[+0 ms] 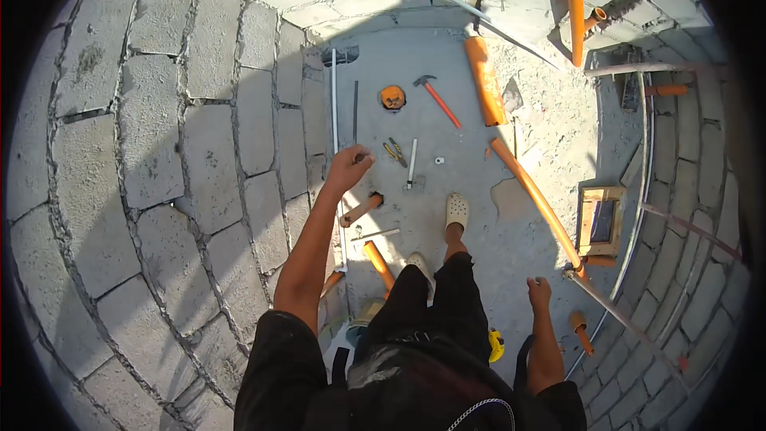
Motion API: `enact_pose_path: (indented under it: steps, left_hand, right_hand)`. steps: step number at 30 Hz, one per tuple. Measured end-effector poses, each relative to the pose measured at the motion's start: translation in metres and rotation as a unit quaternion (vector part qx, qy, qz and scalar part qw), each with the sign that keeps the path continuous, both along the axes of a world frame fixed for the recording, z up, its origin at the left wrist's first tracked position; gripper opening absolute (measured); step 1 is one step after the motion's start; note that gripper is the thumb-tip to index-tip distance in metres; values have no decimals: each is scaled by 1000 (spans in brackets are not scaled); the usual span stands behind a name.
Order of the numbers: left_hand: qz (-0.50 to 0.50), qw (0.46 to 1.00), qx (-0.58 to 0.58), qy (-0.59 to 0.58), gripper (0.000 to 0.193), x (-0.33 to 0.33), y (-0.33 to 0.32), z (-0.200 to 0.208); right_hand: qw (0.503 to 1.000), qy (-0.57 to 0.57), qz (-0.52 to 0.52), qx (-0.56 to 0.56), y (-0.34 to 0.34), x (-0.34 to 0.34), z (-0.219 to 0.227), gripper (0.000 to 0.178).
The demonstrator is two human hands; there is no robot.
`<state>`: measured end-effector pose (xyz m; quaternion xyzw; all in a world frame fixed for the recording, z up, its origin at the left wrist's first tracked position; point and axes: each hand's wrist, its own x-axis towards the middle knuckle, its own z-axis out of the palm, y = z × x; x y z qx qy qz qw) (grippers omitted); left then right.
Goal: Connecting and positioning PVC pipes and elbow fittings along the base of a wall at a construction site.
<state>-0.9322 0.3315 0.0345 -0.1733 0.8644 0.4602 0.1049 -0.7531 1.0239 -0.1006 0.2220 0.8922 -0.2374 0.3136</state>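
Note:
My left hand [349, 168] is held out beside the block wall, its fingers curled in; whatever they may hold is hidden. Under or behind it runs a thin white pipe [334, 104] along the foot of the wall; I cannot tell whether they touch. Pliers [394, 152] and a short white pipe piece [412, 161] lie on the floor just right of this hand. My right hand [540, 291] hangs at my side with closed fingers, and no object shows in it. Nearest to it is a long orange pipe [542, 211] lying aslant.
Ahead on the floor lie a claw hammer [440, 102], a round orange tool [392, 97] and a thick orange pipe [486, 84]. A brownish pipe stub [363, 210] juts up by my left forearm. At right is a wooden frame [601, 220]. A bucket [365, 319] stands near my legs.

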Motion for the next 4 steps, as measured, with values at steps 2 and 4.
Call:
enact_pose_path:
  steps: [2,4]
  left_hand:
    - [61,992,109,3,22,-42,-2,21]
    - [123,980,143,58,28,-80,-9,63]
  right_hand:
    - [998,-41,-43,23,63,32,-21,48]
    - [988,-118,-96,-18,60,-4,-18,47]
